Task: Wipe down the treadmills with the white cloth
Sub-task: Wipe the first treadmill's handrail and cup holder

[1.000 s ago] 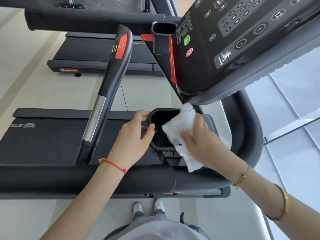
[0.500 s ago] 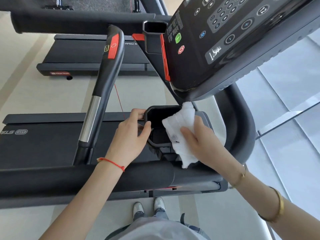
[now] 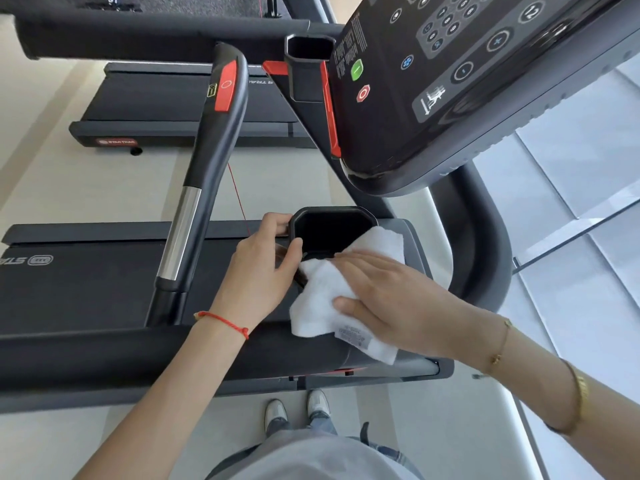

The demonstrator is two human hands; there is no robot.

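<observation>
Leftmost, a long black handrail with a brushed-metal sleeve and red button (image 3: 204, 181) is seen rising over the dark running belt (image 3: 79, 282); beside it the left hand (image 3: 258, 271) is curled round the left rim of the black angular cup holder (image 3: 330, 230), thumb hooked just inside the opening, so the holder is steadied; to its right the white terry cloth with a printed care label (image 3: 325, 303) is spread over the holder's near edge and the grey console tray (image 3: 414, 244); the right hand (image 3: 394, 299) is laid flat upon it, fingers straight and pressing, nothing being pinched; above, the glossy black control panel (image 3: 450, 81) overhangs. The step in hand is judged to be the wiping of the cup holder's rim and surround; next, the cloth would probably need to be drawn round the rim or pushed into the well, with pressure kept through the palm. The cloth lies beneath the right palm, with one corner touching the left thumb.
</observation>
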